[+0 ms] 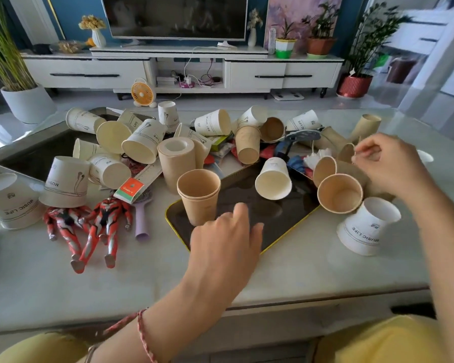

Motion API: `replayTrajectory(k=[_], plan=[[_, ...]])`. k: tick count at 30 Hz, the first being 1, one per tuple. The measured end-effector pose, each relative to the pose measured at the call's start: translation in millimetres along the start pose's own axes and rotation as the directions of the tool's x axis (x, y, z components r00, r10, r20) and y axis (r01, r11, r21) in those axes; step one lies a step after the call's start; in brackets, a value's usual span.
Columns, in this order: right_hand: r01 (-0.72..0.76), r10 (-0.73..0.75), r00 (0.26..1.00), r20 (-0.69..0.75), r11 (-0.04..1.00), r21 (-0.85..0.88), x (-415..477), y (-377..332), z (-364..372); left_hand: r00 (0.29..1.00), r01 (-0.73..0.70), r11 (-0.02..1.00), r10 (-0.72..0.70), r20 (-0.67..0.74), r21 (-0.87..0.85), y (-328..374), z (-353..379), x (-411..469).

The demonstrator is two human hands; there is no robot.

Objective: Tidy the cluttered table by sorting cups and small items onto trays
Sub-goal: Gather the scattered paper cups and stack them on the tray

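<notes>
Two hands: both are over the table; neither plainly holds a cup.
Left hand: lower centre of frame, above the near edge of the tray. Fingers loosely spread and relaxed, nothing in them, fingertips just beside the brown cup stack.
Tray: centre of frame, set at an angle. Dark face, yellow rim, much of the face bare.
Brown cup stack: upright on the tray's left corner, mouth up. Two rims show, so at least two cups are nested. Plain kraft paper, thin-walled.
Loose brown cup: centre right, on its side at the tray's right edge, mouth toward the camera, touching another brown cup behind it.
White cup: on its side at the tray's far part, mouth toward the camera.
Right hand: right of frame, above the loose brown cups. Fingers curled, thumb and forefinger drawn together. Whether they pinch anything cannot be told.
Step in hand: judged to be gathering loose brown cups into the stack.
Method advised: take each cup by the wall just below the rim, turn it mouth up, and lower it straight into the stack while the left hand steadies the base. Keep brown and white apart.
Risk: light paper cups tip and roll, and a hard squeeze would crease them.
Progress: judged early.
White printed cups: upper left, heaped on their sides, some in a second tray.
</notes>
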State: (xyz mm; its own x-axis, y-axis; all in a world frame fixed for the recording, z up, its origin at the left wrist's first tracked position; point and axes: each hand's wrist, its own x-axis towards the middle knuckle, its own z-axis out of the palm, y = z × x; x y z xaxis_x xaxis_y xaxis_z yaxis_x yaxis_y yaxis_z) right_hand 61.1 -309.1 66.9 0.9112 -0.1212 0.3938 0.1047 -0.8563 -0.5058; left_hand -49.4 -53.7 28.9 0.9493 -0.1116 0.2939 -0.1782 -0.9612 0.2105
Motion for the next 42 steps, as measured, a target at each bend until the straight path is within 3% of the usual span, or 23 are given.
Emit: replayTrajectory(k=[3,5,10,13,16,20,26,29,31,35,38,42], plan=[[-0.088,0.086,0.996,0.039,0.994,0.067,-2,15,0,0.983,-0.176,0.955,0.185,0.017,-0.239,39,12,25],[-0.045,0.041,0.998,0.054,0.997,0.070,-8,15,8,0.982,-0.173,0.948,0.186,0.025,-0.266,54,29,47],[0.043,-0.035,0.998,0.061,0.990,-0.132,-9,13,13,0.995,-0.066,0.964,0.082,0.053,-0.257,73,59,77],[-0.005,0.023,0.995,0.094,0.983,-0.182,-8,21,13,0.957,-0.267,0.948,0.282,0.072,-0.171,90,70,82],[-0.034,0.042,0.993,0.107,0.996,-0.078,-11,20,14,0.902,-0.416,0.907,0.421,0.098,-0.071,104,88,87],[-0.007,0.005,0.999,0.048,0.999,0.051,-12,21,9,0.855,-0.517,0.851,0.508,-0.104,-0.098,110,94,92],[0.088,0.002,0.951,-0.309,0.957,0.277,-4,20,-4,0.833,-0.462,0.876,0.376,-0.405,-0.137,90,58,81],[0.148,0.003,0.930,-0.367,0.912,0.382,-5,7,0,0.815,-0.388,0.917,0.295,-0.499,-0.091,54,22,63],[0.149,-0.034,0.954,-0.298,0.916,0.373,-7,-5,11,0.809,-0.341,0.936,0.243,-0.535,-0.090,23,-6,52],[0.196,-0.196,0.980,-0.022,0.955,0.224,-11,-23,46,0.860,-0.220,0.971,0.147,-0.489,-0.094,-35,-53,37],[0.159,-0.157,0.957,0.243,0.987,0.011,-14,-30,64,0.881,-0.190,0.982,0.171,-0.442,0.001,-58,-60,29],[0.167,-0.122,0.956,0.266,0.974,-0.153,-14,-35,75,0.903,-0.241,0.968,0.252,-0.349,0.075,-74,-43,30]])
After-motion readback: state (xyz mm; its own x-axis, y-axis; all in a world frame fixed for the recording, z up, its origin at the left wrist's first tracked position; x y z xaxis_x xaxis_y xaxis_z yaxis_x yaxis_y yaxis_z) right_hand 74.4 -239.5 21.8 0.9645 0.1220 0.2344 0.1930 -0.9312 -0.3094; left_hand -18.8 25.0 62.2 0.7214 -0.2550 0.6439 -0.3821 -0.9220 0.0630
